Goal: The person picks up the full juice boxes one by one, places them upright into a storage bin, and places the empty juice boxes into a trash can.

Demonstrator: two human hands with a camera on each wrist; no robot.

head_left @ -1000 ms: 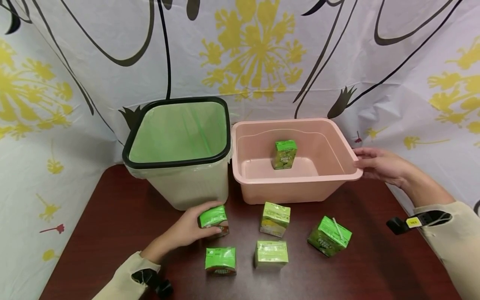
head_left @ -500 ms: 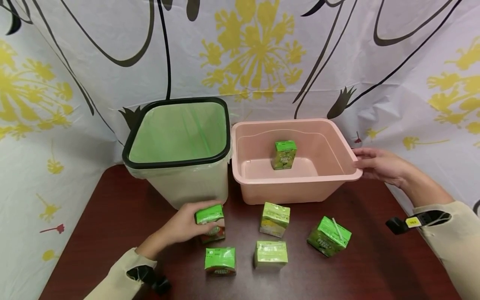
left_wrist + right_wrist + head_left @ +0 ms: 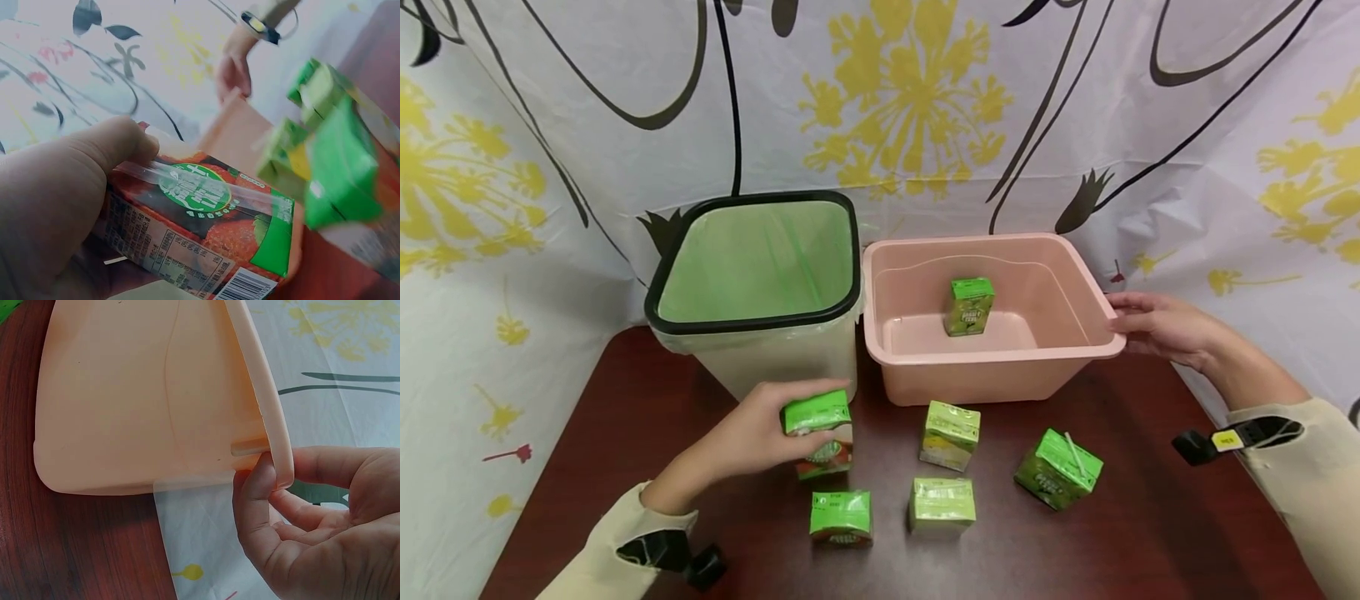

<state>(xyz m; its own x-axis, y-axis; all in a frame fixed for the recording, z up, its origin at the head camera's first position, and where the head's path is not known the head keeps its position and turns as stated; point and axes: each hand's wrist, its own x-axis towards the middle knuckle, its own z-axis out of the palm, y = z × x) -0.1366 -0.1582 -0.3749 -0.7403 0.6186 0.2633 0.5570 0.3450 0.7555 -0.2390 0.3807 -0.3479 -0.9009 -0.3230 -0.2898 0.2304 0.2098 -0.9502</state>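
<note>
- Just left of the pink tub [image 3: 970, 382], a black-rimmed bin [image 3: 767, 358] stands on the dark surface [image 3: 1120, 533]; its floor is out of sight, so any contents cannot be told.
- Off the tub's front left corner, a person's left-hand grip [image 3: 748, 429] is closed to the width of a red-printed carton [image 3: 823, 417]. Most fingers are hidden behind the box; whether it clears the surface is hard to tell.
- Farther out in front of the tub, a green-topped carton [image 3: 841, 518] stands apart.
- Before the tub's middle, a rear pale carton [image 3: 950, 435] and a front pale carton [image 3: 942, 507] stand in line, blurred in the left wrist view.
- Inside the tub, a lone upright carton [image 3: 970, 307] suggests work only partly done: one in, one in hand, four outside.
- In front of the tub's right side, a straw-topped carton [image 3: 1058, 469] sits askew.
- At the tub's right end, the right-hand grip [image 3: 1161, 327] pinches the rim, nearly closed; the sleeve is cut off.
</note>
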